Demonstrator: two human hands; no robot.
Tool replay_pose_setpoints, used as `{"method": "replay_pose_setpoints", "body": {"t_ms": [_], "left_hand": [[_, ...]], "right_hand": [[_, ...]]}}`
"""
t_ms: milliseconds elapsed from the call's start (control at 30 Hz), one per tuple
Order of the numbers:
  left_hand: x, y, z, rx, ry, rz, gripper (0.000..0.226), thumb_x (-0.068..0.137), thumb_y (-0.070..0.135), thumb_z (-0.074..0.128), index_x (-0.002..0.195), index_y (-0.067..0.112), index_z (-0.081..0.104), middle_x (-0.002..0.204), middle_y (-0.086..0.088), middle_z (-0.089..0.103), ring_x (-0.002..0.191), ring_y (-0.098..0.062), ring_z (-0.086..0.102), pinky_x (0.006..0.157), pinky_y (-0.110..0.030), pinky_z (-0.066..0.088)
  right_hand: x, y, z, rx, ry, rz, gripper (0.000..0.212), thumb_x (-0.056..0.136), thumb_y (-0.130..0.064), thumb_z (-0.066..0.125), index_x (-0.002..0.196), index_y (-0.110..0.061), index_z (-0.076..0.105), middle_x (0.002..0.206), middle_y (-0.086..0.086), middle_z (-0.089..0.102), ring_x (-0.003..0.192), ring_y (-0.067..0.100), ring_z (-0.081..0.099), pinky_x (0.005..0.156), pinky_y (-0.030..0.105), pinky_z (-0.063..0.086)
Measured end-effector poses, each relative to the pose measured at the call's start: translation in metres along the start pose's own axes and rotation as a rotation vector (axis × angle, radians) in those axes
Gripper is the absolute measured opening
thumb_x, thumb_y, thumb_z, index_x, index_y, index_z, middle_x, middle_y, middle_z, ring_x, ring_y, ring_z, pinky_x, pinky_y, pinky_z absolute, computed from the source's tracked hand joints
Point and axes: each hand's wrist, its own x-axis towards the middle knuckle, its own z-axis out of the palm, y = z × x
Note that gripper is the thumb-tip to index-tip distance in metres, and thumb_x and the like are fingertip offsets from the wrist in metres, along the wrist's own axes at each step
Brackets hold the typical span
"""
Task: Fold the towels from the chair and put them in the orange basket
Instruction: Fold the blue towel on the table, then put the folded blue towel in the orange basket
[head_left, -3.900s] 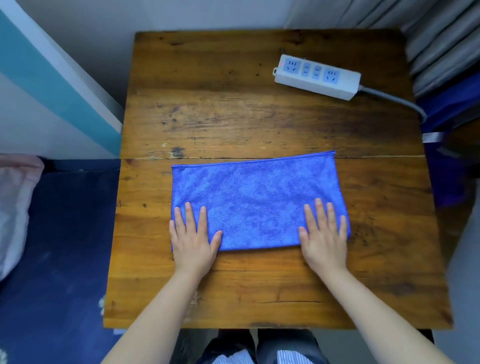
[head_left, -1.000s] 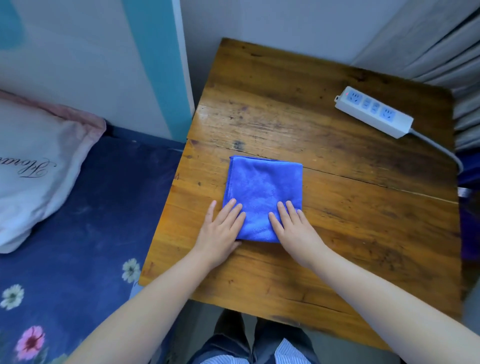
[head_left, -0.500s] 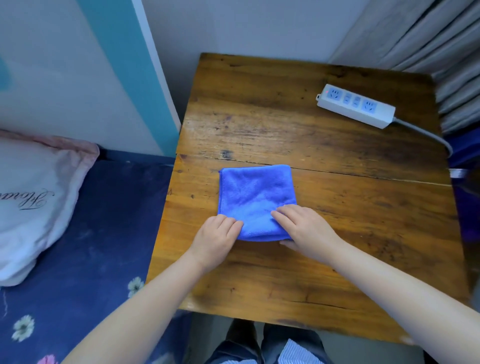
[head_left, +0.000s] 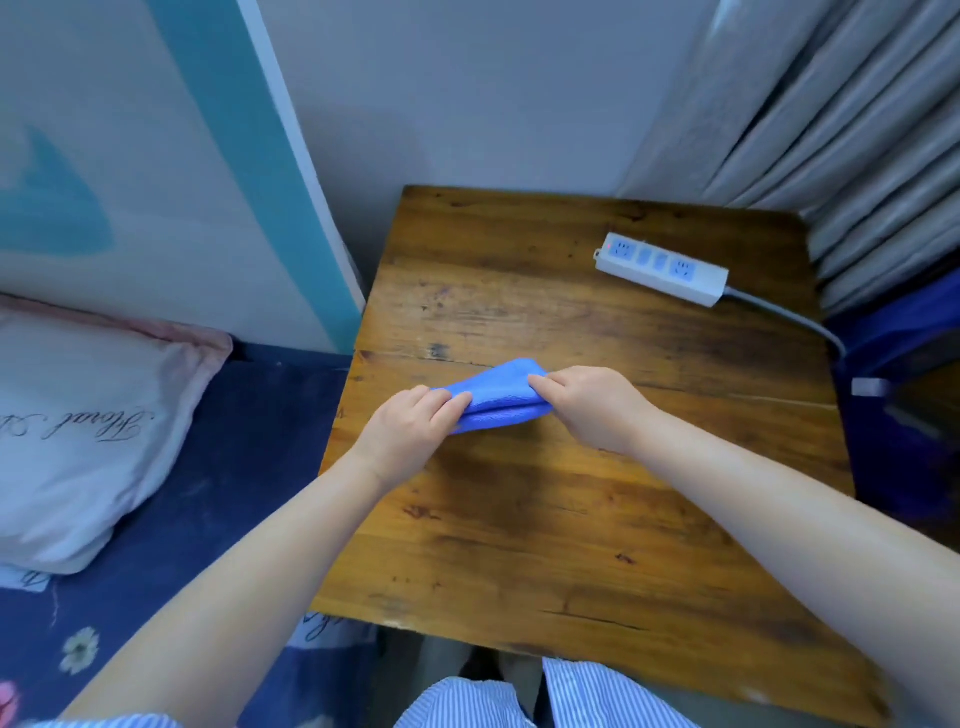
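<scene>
Premises: a small bedroom corner, a worn wooden table (head_left: 597, 493) set against a grey wall, curtains at far right. At left, a bed with dark floral bedding (head_left: 171, 519) and a white pillow (head_left: 78, 426) bearing script lettering; neither enters into the task.

Left hand (head_left: 405, 428): closed, fingers curled and pinching the left end of the blue towel (head_left: 504, 397). The towel is folded small — layers visible along its near edge — and appears raised off the table at mid-left, held between both hands. Right hand (head_left: 592, 405): closed likewise, fingers clamped over the towel's right end.

Further right, a white power strip (head_left: 662, 269) lies toward the table's back right corner, well apart from the towel, its cord running off the right edge.

Assessment: folding of this towel looks complete; the step in hand is the pick-up for transfer. The orange basket is not in view (nor is the chair), so the next move calls for carrying the bundle off-table while keeping both ends pinched, lest the layers slip open.
</scene>
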Motion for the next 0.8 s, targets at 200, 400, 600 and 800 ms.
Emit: {"method": "replay_pose_setpoints", "body": {"t_ms": [200, 400, 600, 800], "left_hand": [[-0.005, 0.021, -0.053, 0.080, -0.087, -0.342, 0.022, 0.078, 0.025, 0.039, 0.096, 0.014, 0.045, 0.064, -0.002, 0.067, 0.050, -0.020, 0.063, 0.043, -0.021, 0.047], [-0.073, 0.052, -0.111, 0.188, -0.321, -0.701, 0.019, 0.070, 0.027, 0.036, 0.073, 0.017, 0.052, 0.050, 0.002, 0.057, 0.041, -0.018, 0.057, 0.036, -0.015, 0.042], [-0.196, 0.117, -0.198, 0.363, -0.325, -1.100, 0.011, 0.059, 0.026, 0.055, 0.060, 0.018, 0.063, 0.058, 0.004, 0.061, 0.048, -0.018, 0.061, 0.041, -0.018, 0.043], [-0.329, 0.213, -0.286, 0.533, -0.396, -1.493, 0.033, 0.040, 0.024, 0.090, 0.066, 0.019, 0.069, 0.063, 0.005, 0.064, 0.059, -0.020, 0.062, 0.047, -0.019, 0.045]], "right_hand": [[0.015, -0.009, -0.060, -0.003, -0.146, -0.170, 0.027, 0.095, -0.015, 0.039, 0.118, -0.008, 0.050, 0.117, 0.011, 0.059, 0.107, 0.031, 0.056, 0.080, 0.036, 0.045], [0.039, -0.082, -0.089, -0.051, -0.160, -0.424, 0.031, 0.093, -0.017, 0.044, 0.122, -0.009, 0.050, 0.121, 0.012, 0.056, 0.112, 0.029, 0.053, 0.086, 0.034, 0.044], [0.039, -0.237, -0.109, -0.083, -0.173, -0.820, 0.028, 0.090, -0.013, 0.048, 0.116, -0.004, 0.053, 0.117, 0.016, 0.057, 0.111, 0.031, 0.052, 0.088, 0.038, 0.043], [-0.013, -0.426, -0.114, -0.182, -0.159, -1.131, 0.031, 0.092, -0.015, 0.047, 0.120, -0.005, 0.051, 0.122, 0.017, 0.055, 0.114, 0.031, 0.050, 0.089, 0.036, 0.037]]}}
